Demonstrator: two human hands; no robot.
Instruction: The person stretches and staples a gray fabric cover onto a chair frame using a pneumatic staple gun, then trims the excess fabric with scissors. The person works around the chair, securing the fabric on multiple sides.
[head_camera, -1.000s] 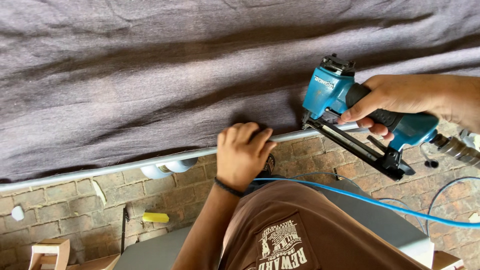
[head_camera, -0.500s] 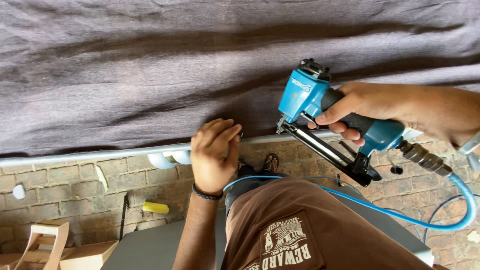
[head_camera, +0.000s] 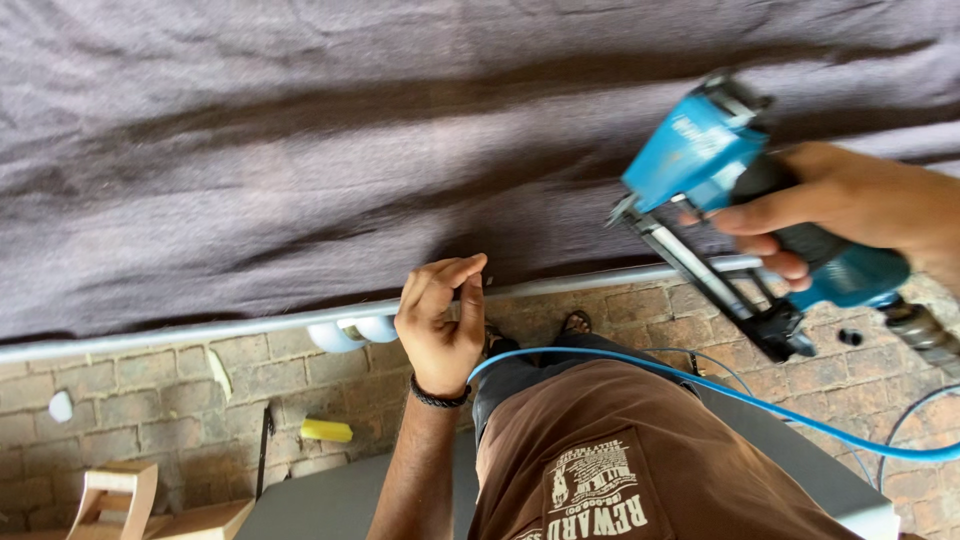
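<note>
Blue staple gun (head_camera: 700, 165) in right hand (head_camera: 840, 205); left hand (head_camera: 440, 325) at grey fabric (head_camera: 300, 170) edge

No packages, signs or screens in view. Two printed marks only. A pale label (head_camera: 693, 128) sits on the upper side of the blue stapler body (head_camera: 700, 150), slanted with the tool. A cream printed emblem (head_camera: 595, 490) with lettering sits on the brown shirt (head_camera: 640, 440), bottom centre, seen upside down.

Grey fabric (head_camera: 300, 180) over frame; brick floor (head_camera: 150, 390), yellow block (head_camera: 326, 430).
</note>
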